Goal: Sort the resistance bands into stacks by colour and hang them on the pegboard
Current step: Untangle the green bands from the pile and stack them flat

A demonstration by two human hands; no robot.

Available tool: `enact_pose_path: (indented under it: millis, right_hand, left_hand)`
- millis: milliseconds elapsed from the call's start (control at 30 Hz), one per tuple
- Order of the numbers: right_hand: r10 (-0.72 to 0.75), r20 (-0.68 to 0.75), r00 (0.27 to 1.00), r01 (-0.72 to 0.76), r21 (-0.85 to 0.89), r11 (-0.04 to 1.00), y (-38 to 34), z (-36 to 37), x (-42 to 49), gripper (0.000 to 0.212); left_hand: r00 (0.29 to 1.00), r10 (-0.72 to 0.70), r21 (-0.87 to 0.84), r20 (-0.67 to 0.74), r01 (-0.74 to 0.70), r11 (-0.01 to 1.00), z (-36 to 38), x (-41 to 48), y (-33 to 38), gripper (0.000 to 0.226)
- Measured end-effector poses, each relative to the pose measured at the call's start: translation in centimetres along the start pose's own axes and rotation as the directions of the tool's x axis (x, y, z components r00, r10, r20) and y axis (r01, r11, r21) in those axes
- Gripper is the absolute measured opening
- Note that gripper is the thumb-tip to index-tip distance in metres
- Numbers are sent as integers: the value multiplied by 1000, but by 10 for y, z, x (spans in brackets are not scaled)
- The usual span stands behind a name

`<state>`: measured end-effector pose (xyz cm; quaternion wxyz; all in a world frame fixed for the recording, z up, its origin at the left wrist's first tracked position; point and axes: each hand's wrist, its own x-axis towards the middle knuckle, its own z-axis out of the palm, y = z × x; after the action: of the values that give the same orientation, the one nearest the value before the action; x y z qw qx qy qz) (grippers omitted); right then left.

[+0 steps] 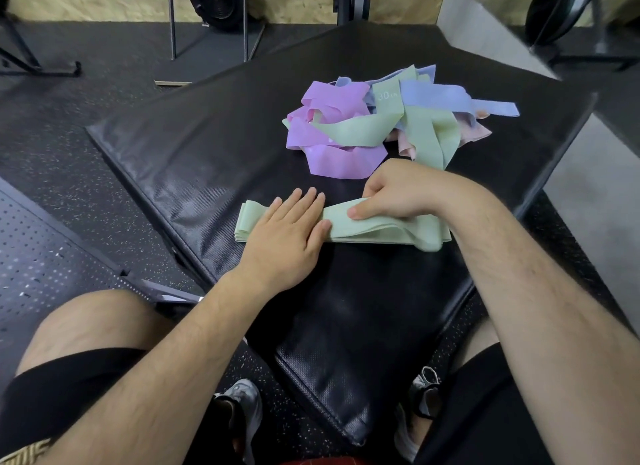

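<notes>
A flat stack of pale green resistance bands [377,229] lies on the black mat [214,159] in front of me. My left hand [287,232] rests flat on the stack's left part, fingers spread. My right hand [398,194] pinches the top green band near the stack's middle, thumb on top. Behind them sits a tangled pile of bands [381,121]: purple ones [332,118] at the left, green ones [426,132] across the middle, blue ones [446,97] at the back right, and pink ones [481,132] partly hidden underneath.
A black perforated pegboard [52,256] lies on the speckled rubber floor at my left. Metal equipment legs [173,31] and a dark wheel [218,0] stand along the back wall. My knees and shoes are at the mat's near corner.
</notes>
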<state>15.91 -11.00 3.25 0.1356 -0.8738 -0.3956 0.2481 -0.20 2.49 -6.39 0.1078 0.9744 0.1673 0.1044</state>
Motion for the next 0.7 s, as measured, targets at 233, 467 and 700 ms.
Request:
enact_pose_path:
  millis: [233,467,700]
  right_hand:
    - [74,-81,994,-76,-29,997,15,10,1,44]
    - [85,-92,992,-88,-39,995,22,20,7,51]
    - [31,-93,995,-37,-58,998,26,16,4,42]
  left_hand:
    - [999,-25,-11,32,26,1000,-2,3,1,55]
    - [998,54,37,-41,-53,998,-10,9,17,58]
    - [983,176,-18,53,-176,984,13,16,37,73]
